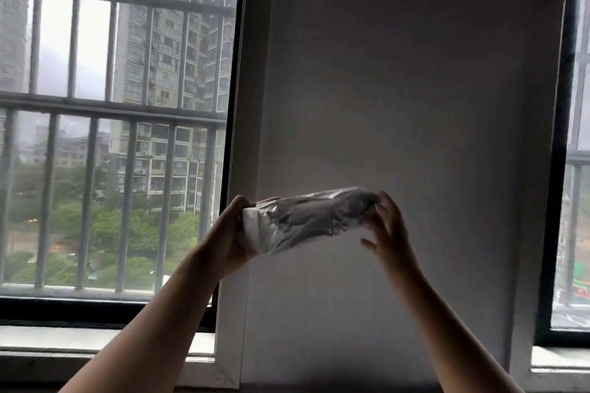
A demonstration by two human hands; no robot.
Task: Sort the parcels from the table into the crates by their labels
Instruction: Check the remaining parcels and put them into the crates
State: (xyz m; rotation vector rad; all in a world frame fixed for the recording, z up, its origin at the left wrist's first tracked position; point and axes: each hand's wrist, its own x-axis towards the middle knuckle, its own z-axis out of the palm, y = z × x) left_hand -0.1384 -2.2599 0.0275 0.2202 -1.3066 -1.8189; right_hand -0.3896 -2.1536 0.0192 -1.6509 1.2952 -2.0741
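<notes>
A crumpled parcel in clear plastic wrap, with dark grey contents and a white end on the left, is held up in the air in front of a grey wall. My left hand grips its white left end, fingers curled round it. My right hand is at its right end, fingertips touching the wrap, with the thumb spread out below. No label shows on the parcel. The table and the crates are out of view.
A grey wall panel fills the middle. A barred window with a sill is on the left, and a second window is at the right edge. Tall buildings and trees show outside.
</notes>
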